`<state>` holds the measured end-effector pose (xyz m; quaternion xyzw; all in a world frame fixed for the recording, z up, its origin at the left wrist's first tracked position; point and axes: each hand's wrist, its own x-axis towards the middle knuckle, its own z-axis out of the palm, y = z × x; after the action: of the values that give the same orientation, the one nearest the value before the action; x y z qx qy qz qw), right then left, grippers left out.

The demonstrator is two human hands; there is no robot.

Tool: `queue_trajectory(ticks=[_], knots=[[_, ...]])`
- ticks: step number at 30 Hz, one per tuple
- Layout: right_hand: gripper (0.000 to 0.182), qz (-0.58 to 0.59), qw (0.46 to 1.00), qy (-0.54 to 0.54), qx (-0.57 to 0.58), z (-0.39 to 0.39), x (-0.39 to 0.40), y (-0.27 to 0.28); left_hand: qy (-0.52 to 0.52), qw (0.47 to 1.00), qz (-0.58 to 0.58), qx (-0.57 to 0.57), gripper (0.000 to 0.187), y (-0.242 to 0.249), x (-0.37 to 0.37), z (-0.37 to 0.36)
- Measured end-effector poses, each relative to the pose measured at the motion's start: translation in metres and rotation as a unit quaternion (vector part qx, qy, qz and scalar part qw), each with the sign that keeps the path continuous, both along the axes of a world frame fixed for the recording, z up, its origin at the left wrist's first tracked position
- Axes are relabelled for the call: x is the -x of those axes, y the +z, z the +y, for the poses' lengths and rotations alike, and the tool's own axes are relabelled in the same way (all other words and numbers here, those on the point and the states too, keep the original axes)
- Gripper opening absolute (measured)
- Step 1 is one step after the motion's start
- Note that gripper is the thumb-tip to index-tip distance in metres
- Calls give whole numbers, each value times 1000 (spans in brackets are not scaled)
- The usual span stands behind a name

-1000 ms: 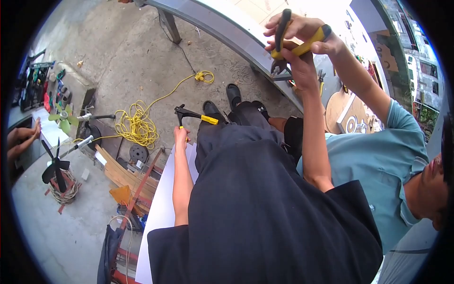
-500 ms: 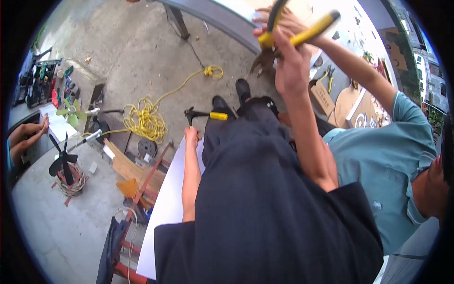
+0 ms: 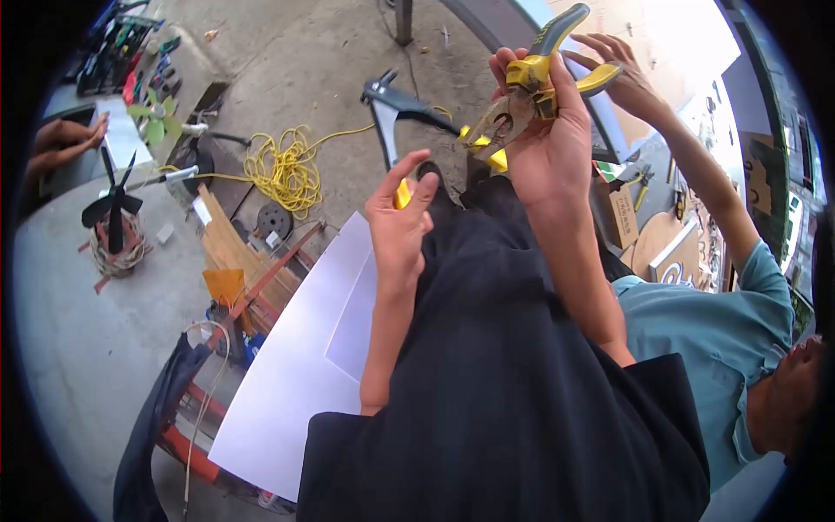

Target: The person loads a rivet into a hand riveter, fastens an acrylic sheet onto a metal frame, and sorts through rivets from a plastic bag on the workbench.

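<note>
Gripping pliers (image 3: pixel 513 111) in right hand (image 3: pixel 552 143), near the worktop edge (image 3: pixel 611 126) at upper right; holding yellow-handled tool (image 3: pixel 384 126) in left hand (image 3: pixel 397 222), against open floor (image 3: pixel 304 61) at upper centre.

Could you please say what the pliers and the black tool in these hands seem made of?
The pliers: grey metal jaws, probably steel, given their dull sheen; the yellow-and-black handles look sleeved in plastic or rubber, from their moulded shape. The black tool: probably painted metal, since one arm catches a pale reflection; its bright yellow grips look plastic.
</note>
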<state>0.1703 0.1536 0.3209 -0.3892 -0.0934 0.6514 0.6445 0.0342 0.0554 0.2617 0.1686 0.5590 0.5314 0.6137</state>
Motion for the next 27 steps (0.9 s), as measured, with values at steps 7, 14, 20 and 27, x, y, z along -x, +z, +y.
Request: queue_trajectory(ticks=[7, 14, 20, 27], knots=[[30, 33, 999, 38, 6, -15, 29, 9, 71, 990, -117, -34, 34, 53, -9, -2], [31, 12, 999, 41, 2, -20, 29, 9, 98, 979, -180, 12, 16, 59, -9, -6], [30, -40, 999, 28, -17, -29, 32, 6, 118, 975, -186, 14, 13, 58, -9, -5], [30, -115, 989, -21, -89, -33, 32, 7, 107, 960, -254, 54, 12, 45, -5, -3]])
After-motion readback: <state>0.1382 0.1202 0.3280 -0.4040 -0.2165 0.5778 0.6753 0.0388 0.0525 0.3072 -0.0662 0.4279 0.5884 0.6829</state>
